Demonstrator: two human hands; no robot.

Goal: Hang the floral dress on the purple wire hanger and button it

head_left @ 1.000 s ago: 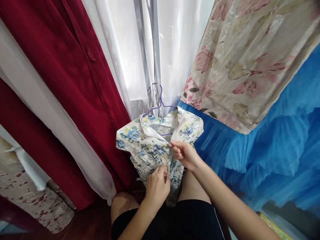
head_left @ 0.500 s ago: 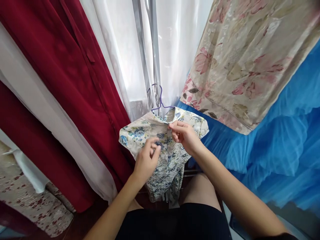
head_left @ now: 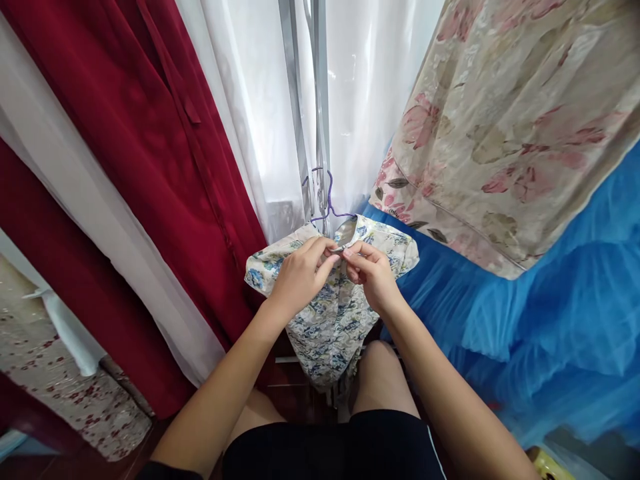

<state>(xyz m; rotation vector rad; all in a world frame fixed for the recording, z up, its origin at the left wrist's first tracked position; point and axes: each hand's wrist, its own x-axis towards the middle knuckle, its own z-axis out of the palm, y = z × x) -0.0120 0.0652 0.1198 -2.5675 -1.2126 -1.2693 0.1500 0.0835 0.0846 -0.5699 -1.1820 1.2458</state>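
A cream garment with blue and yellow-green flowers (head_left: 333,327) hangs on a purple hanger (head_left: 330,193) in front of me. My left hand (head_left: 305,270) pinches the neckline edge from the left, thumb against fingers. Right beside it, my right hand (head_left: 370,270) is closed on the same edge of the neckline, close to the front opening. The fingertips of both hands nearly meet there. Any small fastener between them is too covered to make out. Below my hands the garment's body hangs down in gathers, between my legs.
Dark red cloth (head_left: 200,200) and white drapes (head_left: 360,100) hang to the left and behind. Grey straps (head_left: 320,80) run down to the hanger. On the right hang a cream pink-flowered cloth (head_left: 480,160) and ruffled blue tulle (head_left: 560,313). Something yellow (head_left: 550,463) sits at lower right.
My left hand has moved up and right from in front of the garment and now grips the neckline. My right hand keeps its pinch there. The view has shifted slightly.
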